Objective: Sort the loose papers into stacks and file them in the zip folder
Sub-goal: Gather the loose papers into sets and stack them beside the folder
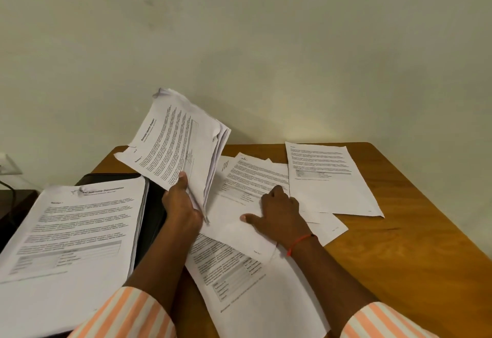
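The coming move is judged to turn on the top sheet (231,234), which lies directly under the right hand (279,212) and just right of the sheaf (181,135); its long axis runs near to far, tilted slightly to the left at the far end; the right hand is plainly the nearer one, being already on it. That hand is laid flat, fingers spread apart and pressed on the paper, nothing being gripped; the left hand (181,204) is clamped on the sheaf at its near edge, thumb on the printed face, the pages being held up off the table (399,257) and leaning to the far left.

More loose papers are spread around the top sheet: one sheet (330,178) lies alone at the far right, another (253,292) lies near, partly beneath the top sheet and both forearms; several overlap at the far middle. A thick stack (74,231) rests at the left, on a black folder (153,212) of which only edges are seen; whether its zip is undone cannot be told.

The paper is thin, white and printed with blocks of text and grey tables; the sheaf's far corner is crumpled and its edges are fanned unevenly; the table is smooth brown wood with a rounded corner, so single sheets are likely to slide and to be hard to lift by an edge.
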`<state>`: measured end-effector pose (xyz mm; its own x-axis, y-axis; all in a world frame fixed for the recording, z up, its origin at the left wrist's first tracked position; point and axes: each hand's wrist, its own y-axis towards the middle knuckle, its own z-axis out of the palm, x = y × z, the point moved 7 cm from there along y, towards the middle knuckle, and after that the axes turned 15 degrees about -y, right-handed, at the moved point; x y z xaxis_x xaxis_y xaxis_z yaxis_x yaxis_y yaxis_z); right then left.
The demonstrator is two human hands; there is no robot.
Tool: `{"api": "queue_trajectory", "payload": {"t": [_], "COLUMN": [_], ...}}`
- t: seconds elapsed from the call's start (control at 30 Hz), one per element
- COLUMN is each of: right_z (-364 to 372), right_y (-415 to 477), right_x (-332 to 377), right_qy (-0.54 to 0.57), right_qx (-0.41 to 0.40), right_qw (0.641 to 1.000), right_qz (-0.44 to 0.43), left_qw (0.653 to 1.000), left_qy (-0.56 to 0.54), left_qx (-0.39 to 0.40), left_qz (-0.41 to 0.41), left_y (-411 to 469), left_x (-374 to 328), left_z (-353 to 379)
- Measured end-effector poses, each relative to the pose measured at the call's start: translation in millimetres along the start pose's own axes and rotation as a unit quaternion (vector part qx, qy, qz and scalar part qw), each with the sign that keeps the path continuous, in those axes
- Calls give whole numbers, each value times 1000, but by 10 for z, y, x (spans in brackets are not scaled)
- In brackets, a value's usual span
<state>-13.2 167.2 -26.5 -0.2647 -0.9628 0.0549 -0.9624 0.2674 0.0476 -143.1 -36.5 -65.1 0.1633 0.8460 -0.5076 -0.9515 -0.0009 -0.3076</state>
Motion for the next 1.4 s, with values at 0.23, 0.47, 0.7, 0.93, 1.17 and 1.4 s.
{"api": "queue_trajectory", "payload": {"t": [0.23, 0.47, 0.7, 0.93, 1.17, 1.4], "right_z": [-116, -193, -229, -295, -471, -681], "right_y": [-132, -367, -313, -350, -286, -378], "right_x": [-210, -572, -564, -561, -474, -441], "right_qy": [173, -2, 120, 138, 229, 261], "right_qx": [67, 82, 60, 45, -161, -329], "right_qw": [983, 976, 968, 970, 955, 906], "right_qz": [-3, 203, 210, 195, 99, 58], "left_qw": [1000, 1000, 1000, 1000, 1000, 998], "left_qy": [-2, 1, 6, 10, -4, -22], "left_qx": [2, 13, 7, -5, -2, 13], "left_qz": [11, 23, 10, 3, -11, -52], "left_y": [-66, -164, -192, -227, -270, -327], "left_x": [-42, -56, -25, -21, -18, 13], "left_z": [30, 87, 96, 97, 133, 172]}}
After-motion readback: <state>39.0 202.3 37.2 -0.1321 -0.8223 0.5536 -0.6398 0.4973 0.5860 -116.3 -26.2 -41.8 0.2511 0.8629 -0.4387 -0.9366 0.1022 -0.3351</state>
